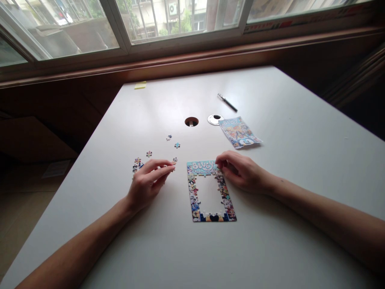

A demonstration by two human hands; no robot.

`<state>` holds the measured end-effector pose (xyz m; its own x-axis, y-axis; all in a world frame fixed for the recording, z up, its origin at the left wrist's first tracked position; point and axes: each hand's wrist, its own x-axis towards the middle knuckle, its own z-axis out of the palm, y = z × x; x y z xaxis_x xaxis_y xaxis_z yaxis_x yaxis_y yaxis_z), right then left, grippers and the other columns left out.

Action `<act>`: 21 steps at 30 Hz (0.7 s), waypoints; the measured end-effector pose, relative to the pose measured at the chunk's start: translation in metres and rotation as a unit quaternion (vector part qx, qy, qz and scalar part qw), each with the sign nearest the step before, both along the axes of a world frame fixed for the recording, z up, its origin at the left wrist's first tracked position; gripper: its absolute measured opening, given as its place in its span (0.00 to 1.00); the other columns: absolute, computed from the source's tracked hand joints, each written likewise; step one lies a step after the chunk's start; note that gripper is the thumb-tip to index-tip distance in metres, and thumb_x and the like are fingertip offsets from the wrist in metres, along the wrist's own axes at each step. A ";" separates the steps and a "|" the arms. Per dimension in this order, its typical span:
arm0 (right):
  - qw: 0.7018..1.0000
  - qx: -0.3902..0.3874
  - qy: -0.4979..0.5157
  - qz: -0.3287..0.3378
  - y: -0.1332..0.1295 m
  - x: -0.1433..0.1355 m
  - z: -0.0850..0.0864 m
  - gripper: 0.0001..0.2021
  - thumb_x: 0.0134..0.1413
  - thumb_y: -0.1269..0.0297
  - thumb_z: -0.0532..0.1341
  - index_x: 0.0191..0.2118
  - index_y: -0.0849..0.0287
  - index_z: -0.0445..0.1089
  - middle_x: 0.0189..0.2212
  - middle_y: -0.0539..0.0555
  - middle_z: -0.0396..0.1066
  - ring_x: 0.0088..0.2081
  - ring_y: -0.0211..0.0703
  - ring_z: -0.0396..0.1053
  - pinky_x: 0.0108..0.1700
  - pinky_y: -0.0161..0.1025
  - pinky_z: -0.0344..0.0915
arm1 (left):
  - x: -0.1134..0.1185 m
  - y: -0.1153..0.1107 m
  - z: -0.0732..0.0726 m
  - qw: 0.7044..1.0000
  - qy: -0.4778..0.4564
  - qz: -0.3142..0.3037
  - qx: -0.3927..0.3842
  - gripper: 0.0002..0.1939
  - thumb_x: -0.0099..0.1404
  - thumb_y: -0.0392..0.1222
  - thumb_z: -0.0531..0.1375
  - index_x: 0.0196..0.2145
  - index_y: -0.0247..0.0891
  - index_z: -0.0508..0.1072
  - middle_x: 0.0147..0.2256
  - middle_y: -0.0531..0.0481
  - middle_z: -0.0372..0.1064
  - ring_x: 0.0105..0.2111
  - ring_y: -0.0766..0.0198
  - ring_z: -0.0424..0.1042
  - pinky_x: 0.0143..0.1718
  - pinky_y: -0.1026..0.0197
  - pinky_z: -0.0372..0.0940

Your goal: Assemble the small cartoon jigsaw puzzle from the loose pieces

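Note:
A jigsaw puzzle [201, 165] lies flat, its picture border assembled around an open middle. My right hand [240, 170] is at its upper right corner, with curled fingertips pressed on the edge. To the left of the puzzle is my left hand [150, 178], its fingers drawn together in a pinch. A small puzzle piece [175, 159] shows at those fingertips. Loose pieces lie beyond and beside this hand: a blue piece [177, 145], a white and dark piece [169, 137], a multicoloured piece [149, 153] and a cluster [137, 161] partly hidden by the hand.
A creased picture sheet [240, 132] lies beyond my right hand. Farther back are a black pen [227, 102], a round cable hole [191, 121] and its metal cover [214, 119]. A yellow sticky note [140, 85] sits near the far edge of the white table [168, 249], below the window.

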<state>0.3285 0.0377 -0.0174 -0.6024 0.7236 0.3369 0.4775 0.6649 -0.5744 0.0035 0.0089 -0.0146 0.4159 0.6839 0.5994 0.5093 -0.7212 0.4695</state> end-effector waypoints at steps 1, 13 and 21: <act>1.000 0.000 0.000 -0.001 0.000 0.000 0.000 0.12 0.55 0.77 0.56 0.44 0.57 0.64 0.34 0.54 0.68 0.33 0.41 0.64 0.36 0.40 0.64 | 0.001 0.000 0.001 1.000 -0.001 0.002 0.002 0.17 0.65 0.26 0.59 0.47 0.42 0.77 0.44 0.45 0.74 0.43 0.62 0.74 0.35 0.63 0.71; 1.000 0.001 0.000 -0.004 0.000 -0.001 0.001 0.11 0.55 0.76 0.56 0.44 0.57 0.65 0.34 0.54 0.69 0.33 0.41 0.65 0.36 0.40 0.65 | 0.004 -0.001 0.009 1.000 0.003 0.008 0.016 0.11 0.63 0.27 0.59 0.38 0.40 0.78 0.38 0.47 0.77 0.40 0.61 0.76 0.42 0.58 0.72; 1.000 0.006 0.000 -0.001 0.000 0.000 0.000 0.12 0.55 0.77 0.56 0.44 0.57 0.65 0.34 0.54 0.68 0.34 0.41 0.65 0.37 0.39 0.65 | 0.003 -0.002 0.007 1.000 -0.001 0.006 0.014 0.10 0.61 0.26 0.59 0.35 0.38 0.75 0.36 0.47 0.75 0.36 0.63 0.75 0.37 0.61 0.72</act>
<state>0.3284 0.0372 -0.0173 -0.6014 0.7206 0.3450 0.4789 0.6708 -0.5662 0.0063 0.0070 -0.0075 0.4065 0.6714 0.6197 0.5163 -0.7284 0.4505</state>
